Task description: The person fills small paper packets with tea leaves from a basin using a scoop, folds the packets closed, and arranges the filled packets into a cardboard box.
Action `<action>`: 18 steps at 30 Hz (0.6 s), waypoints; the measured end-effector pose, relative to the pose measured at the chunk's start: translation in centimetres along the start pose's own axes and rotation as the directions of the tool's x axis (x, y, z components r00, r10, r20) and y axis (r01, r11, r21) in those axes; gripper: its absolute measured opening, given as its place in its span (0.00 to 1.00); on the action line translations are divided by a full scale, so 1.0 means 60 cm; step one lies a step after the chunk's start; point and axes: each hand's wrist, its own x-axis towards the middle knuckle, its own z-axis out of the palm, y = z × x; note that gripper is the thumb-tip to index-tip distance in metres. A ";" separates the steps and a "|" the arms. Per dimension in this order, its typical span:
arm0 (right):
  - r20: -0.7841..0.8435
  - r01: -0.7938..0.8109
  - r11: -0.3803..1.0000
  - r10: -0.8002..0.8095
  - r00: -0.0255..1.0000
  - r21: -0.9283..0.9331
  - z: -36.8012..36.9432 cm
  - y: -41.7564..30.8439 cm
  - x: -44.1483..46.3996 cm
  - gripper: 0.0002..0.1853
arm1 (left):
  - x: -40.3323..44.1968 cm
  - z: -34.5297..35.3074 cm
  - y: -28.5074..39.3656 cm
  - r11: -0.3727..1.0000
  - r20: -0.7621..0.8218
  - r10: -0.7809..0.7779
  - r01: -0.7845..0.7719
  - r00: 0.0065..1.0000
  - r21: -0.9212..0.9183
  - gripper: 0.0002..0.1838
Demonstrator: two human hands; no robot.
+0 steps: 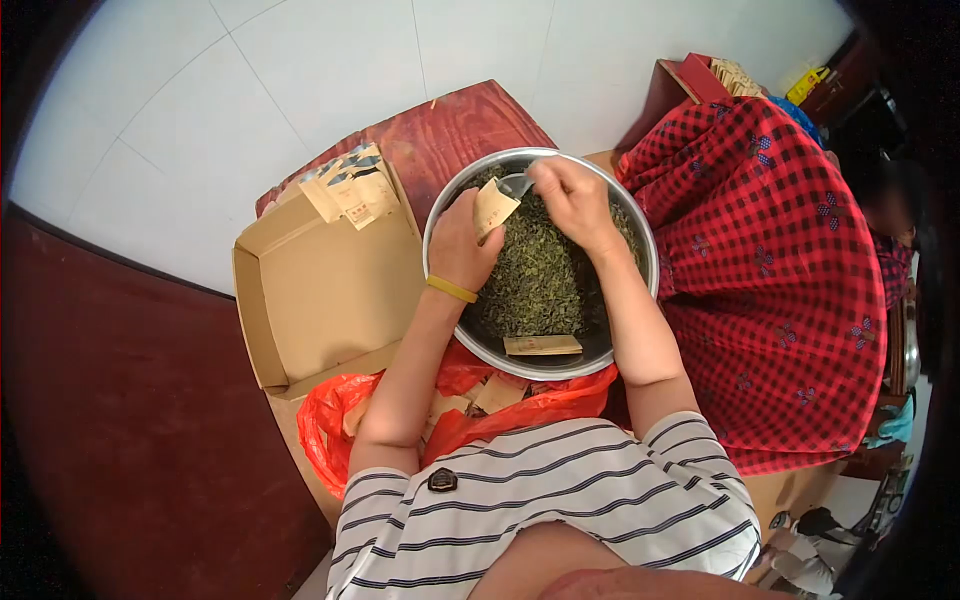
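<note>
A wide metal basin (650,260) holds a heap of dried green leaves (535,275). Over its far part, my left hand (462,245) grips a small tan paper packet (494,208), wearing a yellow band at the wrist. My right hand (575,205) is closed around a metal spoon (515,185), whose bowl meets the packet's upper end. Whether leaves are on the spoon or inside the packet cannot be made out. A flat stack of similar paper packets (542,345) rests inside the basin's near edge.
Left of the basin lies an open cardboard box (335,285) with several packets (355,190) at its far end. A red plastic bag (330,425) with more packets sits close to my body. At right is a red-and-black checked cloth (770,280); another person is partly visible beyond.
</note>
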 end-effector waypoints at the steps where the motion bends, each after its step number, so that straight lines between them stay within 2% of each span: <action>1: -0.004 -0.004 1.000 0.004 1.000 0.000 0.000 -0.003 0.001 0.11 | 0.000 0.000 0.001 1.000 0.005 0.002 -0.002 1.000 0.001 0.31; 3: -0.067 0.186 0.980 -0.190 0.979 -0.072 0.000 -0.006 0.004 0.10 | 0.001 -0.002 0.003 1.000 0.013 -0.015 0.015 1.000 -0.006 0.31; 5: -0.073 0.125 0.991 -0.129 0.989 -0.056 -0.011 0.001 0.004 0.10 | 0.002 -0.002 0.002 1.000 0.014 -0.014 0.014 1.000 -0.009 0.31; 7: -0.138 -0.168 0.981 0.153 0.979 -0.102 -0.016 0.009 0.007 0.11 | 0.002 -0.003 0.002 1.000 0.015 -0.015 0.016 1.000 -0.010 0.31; 8: -0.067 -0.278 0.941 0.270 0.961 -0.192 -0.022 0.012 0.011 0.13 | 0.002 -0.005 0.005 0.999 0.045 -0.048 0.048 0.998 -0.011 0.32; 9: -0.070 -0.281 0.940 0.273 0.960 -0.191 -0.020 0.019 0.011 0.13 | 0.003 -0.007 0.006 0.997 0.076 -0.078 0.079 0.994 -0.010 0.32; 11: 0.097 -0.268 0.895 0.321 0.942 -0.356 -0.007 0.045 0.001 0.19 | 0.001 -0.005 0.005 0.997 0.069 -0.073 0.073 0.995 -0.006 0.32; 13: 0.267 -0.354 0.846 0.477 0.837 -0.399 0.014 0.047 -0.006 0.20 | 0.001 -0.003 0.004 0.998 0.069 -0.061 0.062 0.996 -0.005 0.32; 15: 0.366 -0.346 0.896 0.431 0.825 -0.278 0.036 0.051 -0.018 0.21 | 0.001 -0.001 0.001 0.997 0.062 -0.075 0.076 0.995 -0.021 0.32; 16: 0.355 -0.354 0.892 0.439 0.825 -0.279 0.037 0.056 -0.020 0.21 | 0.002 -0.002 0.001 0.998 0.059 -0.059 0.061 0.997 -0.030 0.31; 18: 0.422 -0.528 0.832 0.546 0.724 -0.171 0.037 0.064 -0.015 0.22 | 0.002 -0.001 0.000 0.997 0.065 -0.063 0.066 0.996 -0.048 0.31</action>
